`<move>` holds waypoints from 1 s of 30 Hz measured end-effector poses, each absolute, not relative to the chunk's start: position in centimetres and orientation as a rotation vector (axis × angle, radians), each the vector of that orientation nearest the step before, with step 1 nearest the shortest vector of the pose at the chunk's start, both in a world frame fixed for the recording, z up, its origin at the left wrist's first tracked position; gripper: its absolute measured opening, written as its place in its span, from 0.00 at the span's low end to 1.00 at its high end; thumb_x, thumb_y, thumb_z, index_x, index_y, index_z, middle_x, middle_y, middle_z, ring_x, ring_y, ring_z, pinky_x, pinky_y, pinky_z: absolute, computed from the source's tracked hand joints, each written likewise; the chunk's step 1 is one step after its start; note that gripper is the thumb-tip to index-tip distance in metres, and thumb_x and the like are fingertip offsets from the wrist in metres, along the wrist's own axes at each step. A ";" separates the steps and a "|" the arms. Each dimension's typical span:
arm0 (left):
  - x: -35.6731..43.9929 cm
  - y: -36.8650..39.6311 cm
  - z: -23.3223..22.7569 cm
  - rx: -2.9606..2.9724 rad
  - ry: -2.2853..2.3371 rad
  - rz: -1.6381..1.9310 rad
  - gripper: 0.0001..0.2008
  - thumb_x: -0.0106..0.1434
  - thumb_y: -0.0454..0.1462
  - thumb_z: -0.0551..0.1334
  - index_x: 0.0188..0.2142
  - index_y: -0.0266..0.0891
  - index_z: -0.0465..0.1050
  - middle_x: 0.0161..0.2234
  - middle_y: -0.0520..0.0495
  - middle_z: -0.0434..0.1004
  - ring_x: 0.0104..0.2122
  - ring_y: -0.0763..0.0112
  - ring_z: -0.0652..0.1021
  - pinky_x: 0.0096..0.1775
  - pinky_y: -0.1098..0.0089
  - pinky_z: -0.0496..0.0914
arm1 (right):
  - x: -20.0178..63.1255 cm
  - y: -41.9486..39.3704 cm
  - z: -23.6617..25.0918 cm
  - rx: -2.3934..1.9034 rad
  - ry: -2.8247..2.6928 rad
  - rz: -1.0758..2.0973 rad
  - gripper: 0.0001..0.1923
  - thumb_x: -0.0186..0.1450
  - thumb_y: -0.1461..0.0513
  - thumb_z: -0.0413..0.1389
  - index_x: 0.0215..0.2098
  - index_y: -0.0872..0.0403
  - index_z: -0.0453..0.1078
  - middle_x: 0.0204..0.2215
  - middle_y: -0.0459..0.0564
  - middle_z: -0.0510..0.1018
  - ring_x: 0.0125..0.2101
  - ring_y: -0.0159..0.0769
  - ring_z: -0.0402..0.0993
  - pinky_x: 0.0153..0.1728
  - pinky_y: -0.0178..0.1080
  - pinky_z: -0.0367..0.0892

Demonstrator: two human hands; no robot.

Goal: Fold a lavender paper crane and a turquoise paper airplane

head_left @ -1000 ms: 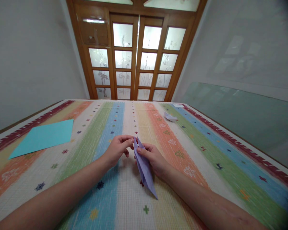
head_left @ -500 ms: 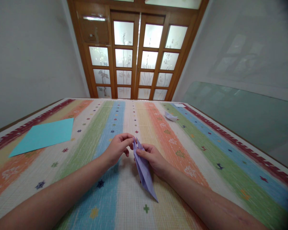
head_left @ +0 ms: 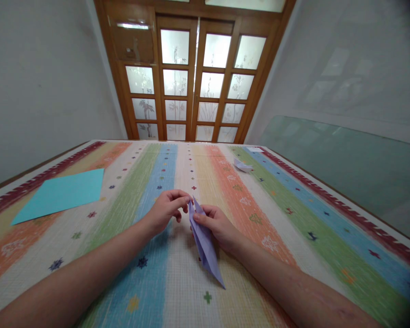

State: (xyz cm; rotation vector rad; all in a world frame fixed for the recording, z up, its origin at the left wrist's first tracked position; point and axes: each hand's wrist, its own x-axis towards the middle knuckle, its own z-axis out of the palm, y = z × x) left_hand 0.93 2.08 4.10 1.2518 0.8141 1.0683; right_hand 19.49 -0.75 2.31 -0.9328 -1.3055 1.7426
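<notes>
A folded sheet of purple origami paper [head_left: 207, 249] points down toward me, narrow and long, with two split tips at its upper end. My right hand [head_left: 216, 224] grips it near that end, thumb on top and fingers mostly hidden beneath. At the left of the two tips, my left hand [head_left: 168, 208] pinches the paper between thumb and index finger. Its other fingers are curled loosely below.
A turquoise sheet of paper [head_left: 59, 195] lies flat on the left of the striped tablecloth [head_left: 123, 273]. Farther off to the right sits a small folded pale paper piece [head_left: 242, 165]. A white slip [head_left: 255, 149] is near the far edge, before wooden glass doors [head_left: 194, 77].
Almost nothing differs. Both hands keep their hold on the purple paper, and the left fingers have shifted very slightly at its tip.
</notes>
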 end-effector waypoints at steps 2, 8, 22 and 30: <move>0.9 2.2 4.0 1.215 0.812 1.051 0.12 0.57 0.43 0.69 0.32 0.36 0.75 0.25 0.51 0.71 0.24 0.75 0.72 0.18 0.79 0.63 | 19.5 -0.8 2.4 -0.921 -1.308 1.743 0.22 0.56 0.47 0.67 0.36 0.55 0.71 0.26 0.46 0.77 0.22 0.31 0.72 0.25 0.33 0.65; 0.7 2.6 3.6 1.178 0.789 1.001 0.13 0.57 0.44 0.70 0.35 0.39 0.73 0.24 0.55 0.70 0.19 0.79 0.69 0.18 0.78 0.61 | 19.4 -0.9 2.7 -0.929 -1.323 1.662 0.20 0.58 0.47 0.65 0.35 0.54 0.71 0.25 0.46 0.77 0.21 0.31 0.72 0.23 0.33 0.65; 2.0 1.4 4.2 1.445 1.025 0.992 0.17 0.57 0.49 0.67 0.26 0.36 0.75 0.21 0.50 0.70 0.20 0.75 0.68 0.20 0.75 0.64 | 19.1 -1.1 2.9 -1.106 -1.577 1.052 0.16 0.64 0.51 0.60 0.26 0.54 0.70 0.23 0.43 0.67 0.25 0.32 0.62 0.25 0.35 0.57; 1.9 1.7 3.8 1.510 1.017 1.021 0.16 0.59 0.48 0.65 0.27 0.37 0.76 0.21 0.52 0.67 0.19 0.76 0.66 0.20 0.75 0.63 | 19.0 -0.9 2.9 -1.082 -1.562 1.100 0.15 0.66 0.51 0.58 0.31 0.54 0.74 0.26 0.45 0.72 0.27 0.34 0.66 0.28 0.36 0.60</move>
